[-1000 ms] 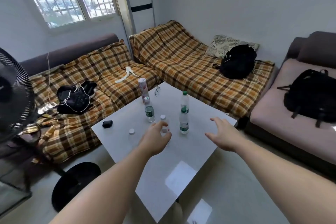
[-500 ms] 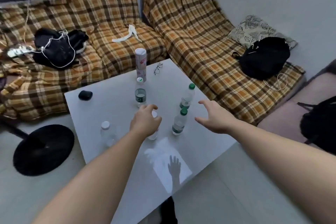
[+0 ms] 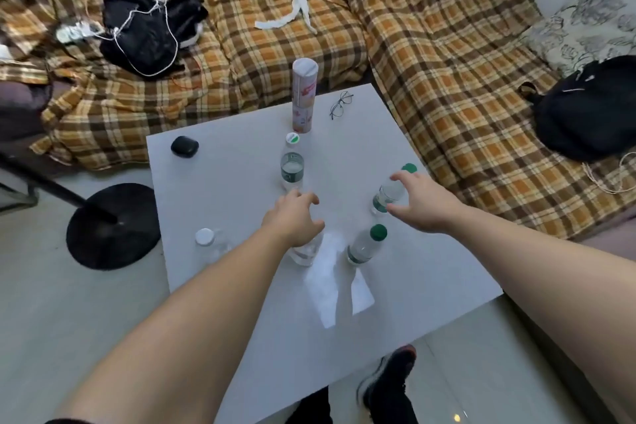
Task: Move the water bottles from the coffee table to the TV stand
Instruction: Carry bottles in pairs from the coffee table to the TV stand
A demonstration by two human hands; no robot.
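Note:
Several clear water bottles stand on the white coffee table [image 3: 213,189]. My left hand [image 3: 292,217] hovers with fingers spread over a small clear bottle [image 3: 304,251], hiding its top. My right hand [image 3: 418,206] is open around a green-capped bottle [image 3: 387,194], fingers on both sides; I cannot tell whether they touch it. Another green-capped bottle [image 3: 366,244] stands between my arms. A white-capped, green-labelled bottle [image 3: 292,165] stands farther back. A small white-capped bottle [image 3: 208,243] is near the left edge.
A tall pink-and-white canister [image 3: 303,96], eyeglasses [image 3: 340,105] and a small black case [image 3: 184,147] also sit on the table. Plaid-covered sofas [image 3: 447,62] wrap the far sides, with black bags on them. A black fan base [image 3: 110,225] stands left. My shoe [image 3: 389,379] shows below.
The view has closed in on the table. My left hand slid forward over the small bottle. My right hand reached forward to the far green-capped bottle.

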